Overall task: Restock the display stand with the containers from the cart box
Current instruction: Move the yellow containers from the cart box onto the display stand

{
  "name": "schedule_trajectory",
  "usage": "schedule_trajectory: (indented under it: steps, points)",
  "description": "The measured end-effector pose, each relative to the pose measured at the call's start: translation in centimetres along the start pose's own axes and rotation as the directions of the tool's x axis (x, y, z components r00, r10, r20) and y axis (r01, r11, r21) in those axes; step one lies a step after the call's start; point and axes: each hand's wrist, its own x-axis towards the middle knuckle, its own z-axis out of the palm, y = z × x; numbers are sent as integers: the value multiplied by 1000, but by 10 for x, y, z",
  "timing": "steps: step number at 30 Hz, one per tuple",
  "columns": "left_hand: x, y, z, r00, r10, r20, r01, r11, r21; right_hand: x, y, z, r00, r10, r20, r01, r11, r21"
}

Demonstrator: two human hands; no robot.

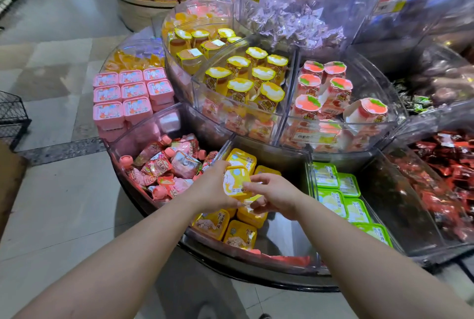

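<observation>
Yellow container [234,182] with unreadable label, gripped by left hand [213,188] and right hand [274,194].

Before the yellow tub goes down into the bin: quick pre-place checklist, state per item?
1. Hold on the yellow tub: left hand grips it, right hand pinches its near edge. Ok.
2. Right section: it hangs over the yellow-tub compartment, with the green tubs beyond the divider. Ok.
3. Free space: bare floor shows at the compartment's right. Ok.
4. Neighbours: yellow tubs already inside lie tilted, not in rows. Not ok.
5. Lid seal on the held tub: cannot tell.
6. Spot directly under the hands: hidden, cannot tell.
</observation>
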Motion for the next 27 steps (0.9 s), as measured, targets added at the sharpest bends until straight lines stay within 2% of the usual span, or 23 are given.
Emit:
schedule_trajectory:
  steps: [5,11,14,17,21,24,27]
  points:
    - [0,-1,11,998,-4,56,3,1000,15,-4,7,0,998,-16,-62,19,999,48]
    - [-9,3,32,992,-85,-96,82,996,-40,-6,9,-7,997,75,-8,-74,992,106]
    - [-14,5,37,993,-112,-33,112,994,-11,-6,12,-12,996,74,-57,-70,995,71]
    - [-15,5,35,995,-75,66,76,997,-11,0,22,-17,986,31,-165,-26,999,31]
    - [-14,3,33,991,-57,122,59,998,-12,7,34,-18,959,13,-284,11,997,82]
    - [-11,-1,33,991,-54,125,53,999,4,8,41,-15,949,86,-305,-56,993,104]
    - [-7,-7,31,994,-54,99,56,998,-18,4,41,-16,962,99,-255,-66,989,132]
